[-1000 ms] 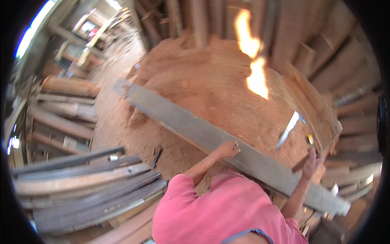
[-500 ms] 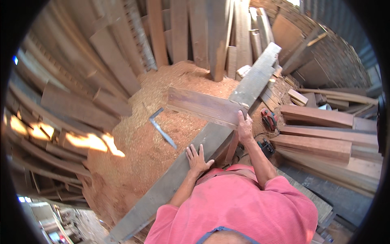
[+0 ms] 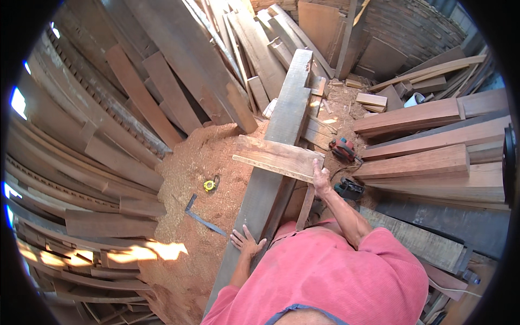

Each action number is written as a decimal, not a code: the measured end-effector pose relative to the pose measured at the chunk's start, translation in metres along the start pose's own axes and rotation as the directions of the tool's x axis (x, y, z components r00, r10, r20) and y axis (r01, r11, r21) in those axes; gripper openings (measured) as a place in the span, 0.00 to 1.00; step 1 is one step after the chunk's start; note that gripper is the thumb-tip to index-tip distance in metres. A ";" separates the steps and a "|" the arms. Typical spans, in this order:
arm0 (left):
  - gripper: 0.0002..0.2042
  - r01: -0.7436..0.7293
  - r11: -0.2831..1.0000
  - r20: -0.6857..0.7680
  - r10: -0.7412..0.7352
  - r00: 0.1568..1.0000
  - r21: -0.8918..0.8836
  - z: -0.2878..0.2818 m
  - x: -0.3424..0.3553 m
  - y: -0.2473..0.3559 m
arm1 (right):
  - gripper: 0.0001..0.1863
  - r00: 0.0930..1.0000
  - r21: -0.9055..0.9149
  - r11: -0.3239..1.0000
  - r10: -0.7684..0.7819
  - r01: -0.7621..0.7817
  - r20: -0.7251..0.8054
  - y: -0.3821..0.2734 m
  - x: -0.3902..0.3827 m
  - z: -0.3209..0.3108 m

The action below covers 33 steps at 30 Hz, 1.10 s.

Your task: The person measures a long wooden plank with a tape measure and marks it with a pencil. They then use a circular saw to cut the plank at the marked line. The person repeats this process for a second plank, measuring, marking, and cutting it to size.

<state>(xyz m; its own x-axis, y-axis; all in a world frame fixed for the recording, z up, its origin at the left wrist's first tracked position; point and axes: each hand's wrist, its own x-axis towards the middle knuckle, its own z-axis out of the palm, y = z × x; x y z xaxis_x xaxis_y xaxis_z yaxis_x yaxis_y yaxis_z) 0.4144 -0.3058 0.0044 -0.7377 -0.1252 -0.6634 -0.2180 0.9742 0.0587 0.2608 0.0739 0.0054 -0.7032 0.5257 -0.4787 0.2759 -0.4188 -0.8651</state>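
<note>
A long grey timber beam (image 3: 252, 203) runs from the lower left up to the far middle in front of me. My left hand (image 3: 248, 244) rests on its near part, palm down with the fingers spread. Across the beam's middle sits a short wooden board (image 3: 273, 156), showing a light brown, grained face. My right hand (image 3: 321, 180) grips the board's right end, with the thumb on top and the other fingers mostly hidden. On the sawdust left of the beam lie a metal try square (image 3: 205, 221) and a yellow tape measure (image 3: 210, 185).
Sawdust (image 3: 179, 260) covers the ground at left. Planks (image 3: 143, 95) lean along the far and left sides. To the right are a red power tool (image 3: 342, 149), a dark green power tool (image 3: 349, 188) with a cord nearby, and stacked reddish timbers (image 3: 414, 163).
My view has turned, and the tape measure now shows. The board has shifted right over the beam with my right hand and shows a lighter face. My left hand stays flat on the beam.
</note>
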 end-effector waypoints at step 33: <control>0.41 -0.263 0.912 -0.310 0.163 0.937 -0.314 -0.152 0.248 0.239 | 0.30 0.988 -0.310 0.940 0.153 -0.143 0.008 -0.010 0.176 0.025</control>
<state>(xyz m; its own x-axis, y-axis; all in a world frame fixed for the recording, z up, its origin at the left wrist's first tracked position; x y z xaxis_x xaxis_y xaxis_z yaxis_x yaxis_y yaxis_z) 0.0816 -0.1324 -0.0327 -0.9246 -0.0165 -0.3807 -0.2056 0.8628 0.4619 0.1179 0.1524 -0.0671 -0.6580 0.4491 -0.6044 0.5629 -0.2398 -0.7910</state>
